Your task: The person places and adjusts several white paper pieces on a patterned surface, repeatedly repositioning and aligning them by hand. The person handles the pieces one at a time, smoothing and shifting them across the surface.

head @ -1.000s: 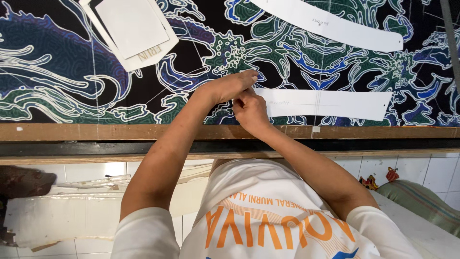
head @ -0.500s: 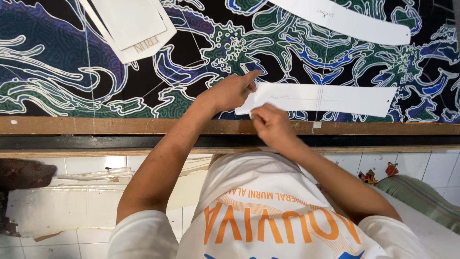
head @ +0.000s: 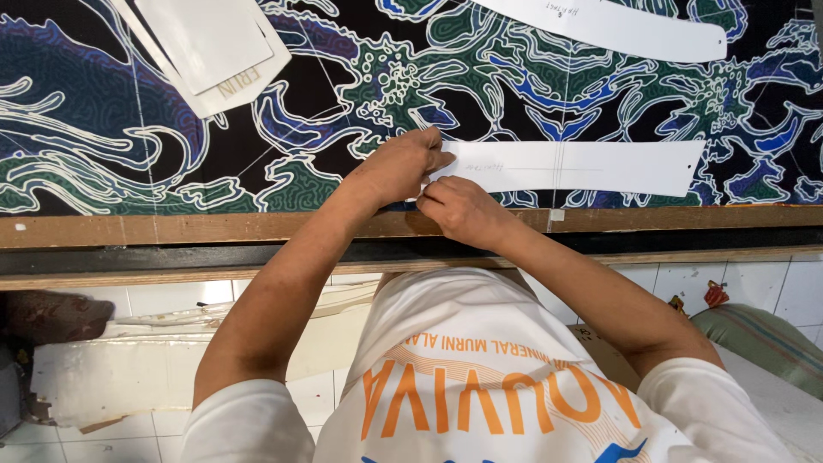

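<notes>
Pattern strip (head: pixel 574 166) is laid flat on the batik cloth (head: pixel 343 111) near the bench's front edge (head: pixel 214 228). Its left end is pinched by the left hand (head: pixel 401 165) and right hand (head: pixel 459 210), fingers closed. Looks placed only; cloth seems uncut so far.

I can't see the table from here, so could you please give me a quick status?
Left hand pressing long white paper pattern strip. Right hand at its near end. Nothing in the way.

White tiled floor (head: pixel 806 287) (wooden table edge (head: pixel 171 230))
</notes>
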